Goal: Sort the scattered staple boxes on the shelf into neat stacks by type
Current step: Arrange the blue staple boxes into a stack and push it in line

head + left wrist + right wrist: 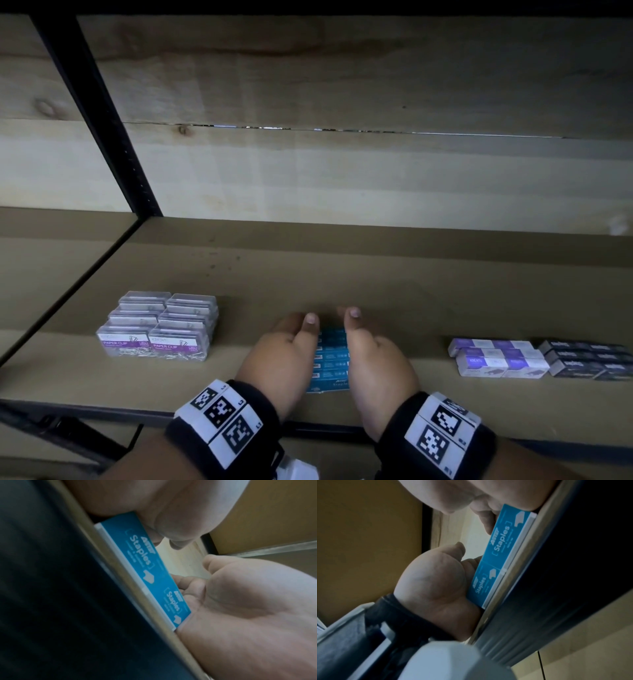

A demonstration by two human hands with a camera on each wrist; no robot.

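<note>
Far left on the shelf (239, 274): paper clip boxes (157, 329), already stacked. Middle, near the front edge: my left hand (277, 359) and right hand (376, 363) press flat against either side of the blue staple boxes (330, 356), fingers mostly straight, squeezing the block rather than wrapping it. Small stiff cardboard, probably dense and heavy for their size, smooth faces; loose boxes could slip, so hold the long sides. Right: purple-white boxes (496, 358), then dark boxes (589, 359), both stacked.

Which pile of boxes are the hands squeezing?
The blue staple boxes, between the left hand and right hand. The purple and black piles sit untouched.
</note>
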